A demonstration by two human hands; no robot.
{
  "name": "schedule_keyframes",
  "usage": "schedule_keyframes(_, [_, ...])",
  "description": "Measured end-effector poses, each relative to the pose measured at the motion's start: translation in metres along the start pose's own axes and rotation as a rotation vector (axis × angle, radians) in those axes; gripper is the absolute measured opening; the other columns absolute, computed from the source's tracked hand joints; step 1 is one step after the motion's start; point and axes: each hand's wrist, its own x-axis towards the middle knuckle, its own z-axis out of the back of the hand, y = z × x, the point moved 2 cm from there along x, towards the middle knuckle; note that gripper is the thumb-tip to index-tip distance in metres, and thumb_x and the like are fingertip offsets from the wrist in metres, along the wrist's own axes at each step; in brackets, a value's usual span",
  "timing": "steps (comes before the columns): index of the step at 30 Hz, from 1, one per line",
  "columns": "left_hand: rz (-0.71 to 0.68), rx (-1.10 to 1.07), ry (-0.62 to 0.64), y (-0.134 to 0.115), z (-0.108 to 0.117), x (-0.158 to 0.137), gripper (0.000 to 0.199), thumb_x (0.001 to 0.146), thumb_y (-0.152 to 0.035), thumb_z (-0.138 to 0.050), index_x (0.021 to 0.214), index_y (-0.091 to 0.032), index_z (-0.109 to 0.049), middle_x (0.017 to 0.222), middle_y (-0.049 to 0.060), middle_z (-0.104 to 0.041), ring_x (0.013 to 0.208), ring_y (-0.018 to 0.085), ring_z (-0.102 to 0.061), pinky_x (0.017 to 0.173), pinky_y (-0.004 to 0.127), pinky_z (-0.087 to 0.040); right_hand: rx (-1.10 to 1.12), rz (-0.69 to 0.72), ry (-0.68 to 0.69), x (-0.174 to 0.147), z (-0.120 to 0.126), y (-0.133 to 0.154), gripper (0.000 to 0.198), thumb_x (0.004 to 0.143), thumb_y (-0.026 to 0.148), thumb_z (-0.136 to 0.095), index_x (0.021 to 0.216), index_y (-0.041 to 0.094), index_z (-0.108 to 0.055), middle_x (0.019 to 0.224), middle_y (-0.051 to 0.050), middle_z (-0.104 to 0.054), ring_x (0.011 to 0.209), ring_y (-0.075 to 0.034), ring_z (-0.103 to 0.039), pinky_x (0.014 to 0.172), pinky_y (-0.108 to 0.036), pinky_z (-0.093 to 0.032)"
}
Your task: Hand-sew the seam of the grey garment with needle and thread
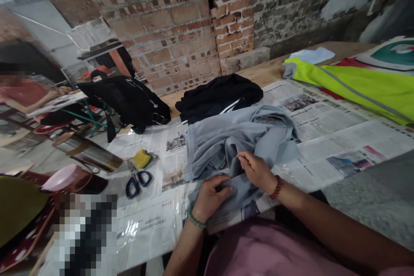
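A crumpled grey garment (213,138) lies on the newspaper-covered table in front of me, one part of it pulled towards my body. My right hand (257,171), with a red bead bracelet at the wrist, pinches a fold of this cloth between thumb and fingers. Lower and to the left, my left hand (210,198), wearing a green bracelet, grips the near edge of the same garment; its fingertips are partly hidden by the cloth. Beyond the grey cloth sits a heap of black clothing (220,95) with white stripes.
Blue-handled scissors (138,181) and a yellow object (142,158) lie to the left, near a steel flask (87,151) and a pink-lidded cup (76,179). A black bag (129,99) stands behind them. At right are a neon-yellow vest (355,86) and an iron (391,56). Another person sits far left.
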Motion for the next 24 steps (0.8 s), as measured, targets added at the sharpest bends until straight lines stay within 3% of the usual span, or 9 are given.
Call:
schedule_keyframes(3, [-0.079, 0.172, 0.072, -0.004, 0.012, 0.000, 0.020, 0.070, -0.021, -0.061, 0.089, -0.021, -0.067, 0.082, 0.003, -0.068, 0.075, 0.017, -0.061, 0.070, 0.026, -0.046, 0.004, -0.045, -0.053, 0.001, 0.008, -0.013, 0.016, 0.084, 0.030, -0.038, 0.084, 0.023, -0.052, 0.057, 0.001, -0.050, 0.054, -0.016, -0.049, 0.056, -0.027, -0.038])
schedule_keyframes(7, [-0.110, 0.381, 0.169, -0.004, 0.045, -0.004, 0.012, 0.074, -0.025, -0.058, 0.080, -0.022, -0.067, 0.075, 0.002, -0.066, 0.072, 0.016, -0.060, 0.064, 0.023, -0.044, 0.066, -0.107, -0.082, 0.001, 0.009, -0.022, 0.017, 0.084, 0.033, -0.037, 0.083, 0.023, -0.051, 0.056, 0.001, -0.049, 0.055, -0.016, -0.049, 0.057, -0.027, -0.038])
schedule_keyframes(11, [-0.094, 0.502, 0.123, 0.001, 0.081, -0.010, 0.013, 0.075, -0.025, -0.054, 0.072, -0.025, -0.067, 0.068, -0.001, -0.065, 0.064, 0.014, -0.059, 0.061, 0.021, -0.044, 0.105, -0.079, -0.055, 0.001, 0.008, -0.019, 0.017, 0.084, 0.034, -0.039, 0.083, 0.024, -0.052, 0.057, 0.001, -0.050, 0.055, -0.016, -0.049, 0.058, -0.027, -0.038])
schedule_keyframes(14, [-0.076, 0.598, 0.076, 0.006, 0.095, -0.018, 0.016, 0.075, -0.020, -0.051, 0.075, -0.026, -0.066, 0.074, -0.001, -0.065, 0.069, 0.014, -0.060, 0.064, 0.022, -0.046, 0.112, -0.072, -0.059, 0.001, 0.009, -0.017, 0.016, 0.084, 0.033, -0.039, 0.084, 0.023, -0.053, 0.057, 0.001, -0.050, 0.056, -0.016, -0.049, 0.058, -0.027, -0.038])
schedule_keyframes(17, [-0.032, 0.751, 0.030, 0.010, 0.094, -0.024, 0.027, 0.069, -0.008, -0.048, 0.080, -0.025, -0.066, 0.083, 0.001, -0.065, 0.077, 0.017, -0.060, 0.070, 0.026, -0.047, 0.097, -0.068, -0.058, 0.000, 0.010, -0.016, 0.016, 0.084, 0.032, -0.039, 0.084, 0.023, -0.052, 0.058, 0.001, -0.051, 0.056, -0.016, -0.050, 0.059, -0.027, -0.039])
schedule_keyframes(20, [-0.049, 0.871, -0.105, 0.003, 0.084, -0.025, 0.039, 0.062, 0.003, -0.043, 0.083, -0.021, -0.066, 0.091, 0.005, -0.064, 0.086, 0.021, -0.058, 0.076, 0.033, -0.046, 0.109, -0.068, -0.068, 0.000, 0.011, -0.014, 0.017, 0.085, 0.032, -0.038, 0.083, 0.022, -0.052, 0.058, 0.001, -0.051, 0.056, -0.016, -0.051, 0.059, -0.027, -0.040])
schedule_keyframes(22, [-0.123, 0.818, -0.220, -0.007, 0.070, -0.020, 0.036, 0.065, 0.002, -0.042, 0.084, -0.019, -0.065, 0.091, 0.007, -0.063, 0.088, 0.022, -0.057, 0.078, 0.037, -0.046, 0.124, -0.060, -0.074, -0.001, 0.011, -0.014, 0.017, 0.085, 0.033, -0.038, 0.083, 0.023, -0.052, 0.057, 0.001, -0.051, 0.056, -0.016, -0.051, 0.059, -0.027, -0.040])
schedule_keyframes(24, [-0.218, 0.633, -0.269, -0.018, 0.052, -0.011, 0.029, 0.074, -0.005, -0.043, 0.089, -0.019, -0.064, 0.091, 0.007, -0.063, 0.088, 0.020, -0.057, 0.081, 0.035, -0.045, 0.135, -0.051, -0.082, -0.002, 0.011, -0.014, 0.017, 0.085, 0.033, -0.038, 0.084, 0.023, -0.052, 0.057, 0.001, -0.051, 0.056, -0.016, -0.051, 0.058, -0.028, -0.040])
